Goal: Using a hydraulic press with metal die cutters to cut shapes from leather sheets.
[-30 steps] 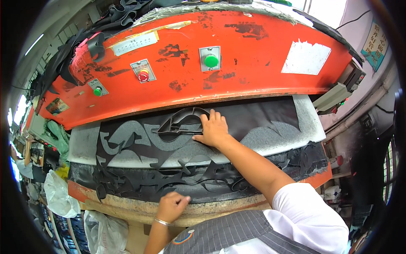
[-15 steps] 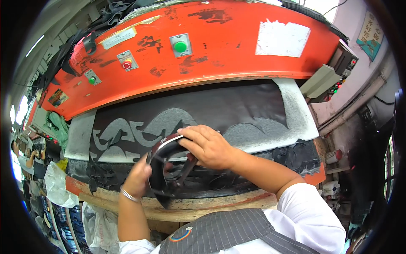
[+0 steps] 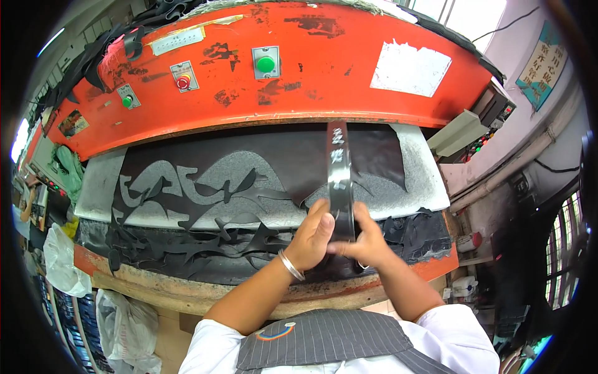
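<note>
Bright window (image 3: 483, 19) behind; pale wall (image 3: 514, 50), barred window (image 3: 562, 249) at right.

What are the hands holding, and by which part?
A dark metal die, gripped from both sides by the left hand and right hand, toward its end nearer the body.

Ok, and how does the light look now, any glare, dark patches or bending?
Head view, centre: bright sheen along the metal cutting die between left hand and right hand; head view, top right: window glaring nearly white; head view, right side: deep shadow hiding detail; head view, top: red press panel bowed by the fisheye.
</note>
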Demonstrator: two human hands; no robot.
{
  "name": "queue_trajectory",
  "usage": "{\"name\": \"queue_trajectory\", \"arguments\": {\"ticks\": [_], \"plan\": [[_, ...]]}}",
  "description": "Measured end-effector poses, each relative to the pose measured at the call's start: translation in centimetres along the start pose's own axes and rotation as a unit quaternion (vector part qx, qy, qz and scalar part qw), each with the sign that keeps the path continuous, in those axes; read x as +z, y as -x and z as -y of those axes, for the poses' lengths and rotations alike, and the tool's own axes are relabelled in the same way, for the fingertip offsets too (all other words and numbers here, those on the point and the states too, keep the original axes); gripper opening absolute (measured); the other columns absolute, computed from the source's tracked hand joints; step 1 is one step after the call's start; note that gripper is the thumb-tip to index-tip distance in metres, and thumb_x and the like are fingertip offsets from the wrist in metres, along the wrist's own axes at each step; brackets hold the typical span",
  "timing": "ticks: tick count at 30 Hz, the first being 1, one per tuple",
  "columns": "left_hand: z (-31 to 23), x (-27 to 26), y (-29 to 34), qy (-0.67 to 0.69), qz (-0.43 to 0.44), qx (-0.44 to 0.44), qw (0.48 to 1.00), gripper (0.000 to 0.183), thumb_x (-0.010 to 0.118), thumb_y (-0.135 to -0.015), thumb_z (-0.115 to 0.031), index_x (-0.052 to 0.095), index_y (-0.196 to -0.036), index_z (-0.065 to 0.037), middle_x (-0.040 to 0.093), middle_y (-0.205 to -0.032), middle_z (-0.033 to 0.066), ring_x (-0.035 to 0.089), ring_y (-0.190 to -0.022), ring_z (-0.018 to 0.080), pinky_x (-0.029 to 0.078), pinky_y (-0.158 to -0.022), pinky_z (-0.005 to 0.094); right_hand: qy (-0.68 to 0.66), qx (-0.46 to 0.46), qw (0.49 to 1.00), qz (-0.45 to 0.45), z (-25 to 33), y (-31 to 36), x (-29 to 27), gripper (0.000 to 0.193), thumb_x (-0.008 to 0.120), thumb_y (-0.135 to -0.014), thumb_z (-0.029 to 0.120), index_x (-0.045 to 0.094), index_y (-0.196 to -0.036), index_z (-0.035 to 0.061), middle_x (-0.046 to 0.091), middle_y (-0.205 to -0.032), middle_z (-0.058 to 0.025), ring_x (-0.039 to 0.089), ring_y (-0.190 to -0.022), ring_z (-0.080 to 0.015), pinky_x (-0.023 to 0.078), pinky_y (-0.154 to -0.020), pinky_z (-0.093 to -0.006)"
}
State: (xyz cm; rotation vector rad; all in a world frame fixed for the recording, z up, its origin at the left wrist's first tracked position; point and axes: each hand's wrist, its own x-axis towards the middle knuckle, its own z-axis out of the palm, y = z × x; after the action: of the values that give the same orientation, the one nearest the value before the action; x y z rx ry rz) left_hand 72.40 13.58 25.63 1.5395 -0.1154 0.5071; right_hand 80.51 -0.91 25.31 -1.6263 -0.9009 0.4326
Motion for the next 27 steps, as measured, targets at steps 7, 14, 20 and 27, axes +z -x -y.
{"name": "queue_trajectory", "arguments": {"ticks": [7, 14, 20, 27], "plan": [[7.4, -4.8, -1.4, -0.508, -0.089, 0.072, 0.854, 0.036, 0.060, -0.086, -0.028, 0.064, -0.109, 0.000, 0.060, -0.113, 0.0174, 0.053, -0.111, 0.0325, 0.038, -0.098, 0.0403, 0.334, -0.023, 0.937, 0.101, -2.9, -9.9, -6.7, 0.075, 0.088, -0.056, 0.040, 0.062, -0.119, 0.0098, 0.043, -0.128, -0.0223, 0.044, -0.121, -0.0396, 0.038, -0.103, -0.0430], [8.1, -8.3, -0.9, -0.400, 0.017, -0.119, 0.909, 0.024, 0.067, -0.078, -0.024, 0.069, -0.095, -0.007, 0.062, -0.119, 0.0140, 0.054, -0.113, 0.0314, 0.041, -0.095, 0.0448, 0.466, -0.098, 0.829, 0.293, -5.0, -16.4, -5.6, 0.069, 0.086, -0.055, 0.043, 0.066, -0.117, 0.0192, 0.044, -0.130, -0.0201, 0.040, -0.122, -0.0372, 0.035, -0.102, -0.0447], [10.5, -9.3, -3.1, -0.493, -0.127, -0.044, 0.860, 0.024, 0.068, -0.079, -0.024, 0.057, -0.092, -0.008, 0.055, -0.128, 0.0212, 0.046, -0.125, 0.0364, 0.029, -0.107, 0.0477, 0.482, -0.129, 0.803, 0.328, -6.2, -19.8, -5.7, 0.068, 0.087, -0.051, 0.040, 0.068, -0.113, 0.0203, 0.044, -0.133, -0.0181, 0.039, -0.123, -0.0346, 0.026, -0.107, -0.0460], [10.2, -9.9, -3.0, -0.497, -0.103, -0.101, 0.855, 0.026, 0.066, -0.079, -0.027, 0.055, -0.095, -0.009, 0.047, -0.139, 0.0230, 0.036, -0.136, 0.0329, 0.019, -0.113, 0.0462, 0.459, -0.017, 0.884, 0.084, -8.6, -15.2, -4.5, 0.073, 0.088, -0.056, 0.033, 0.061, -0.123, 0.0260, 0.013, -0.155, -0.0195, 0.006, -0.143, -0.0423, 0.014, -0.113, -0.0569]]}}
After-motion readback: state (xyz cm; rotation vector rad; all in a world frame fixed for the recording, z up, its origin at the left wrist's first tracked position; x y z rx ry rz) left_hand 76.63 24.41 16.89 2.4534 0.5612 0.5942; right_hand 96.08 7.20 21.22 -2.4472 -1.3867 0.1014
